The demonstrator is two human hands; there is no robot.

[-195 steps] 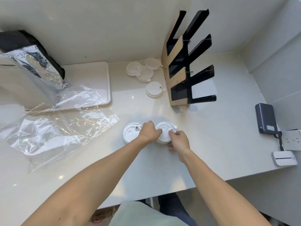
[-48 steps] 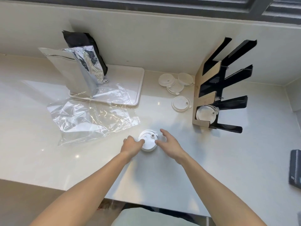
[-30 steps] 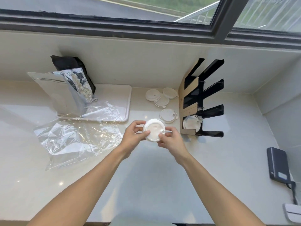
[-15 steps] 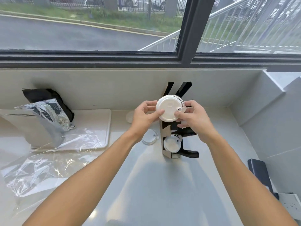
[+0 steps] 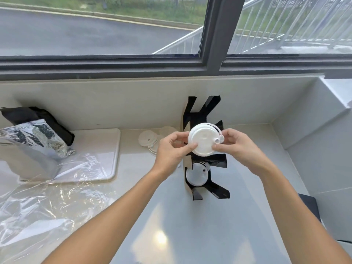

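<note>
Stack of lids (image 5: 203, 142) is held in the air, in front of the rack (image 5: 216, 161). Its rim is pinched in the grip of left hand (image 5: 171, 150) and right hand (image 5: 239, 147). Risk judged: lids could be shed onto the desk (image 5: 181, 225) if either pinch is eased before a slot is met.

The round white plastic lid (image 5: 203, 142) is up in the air near the middle, tilted with its flat face toward the viewer, a short spout and plug at its right rim.

Dark-framed window (image 5: 213, 35), pale wall (image 5: 114, 103), glossy white counter (image 5: 171, 225), daylight
</note>
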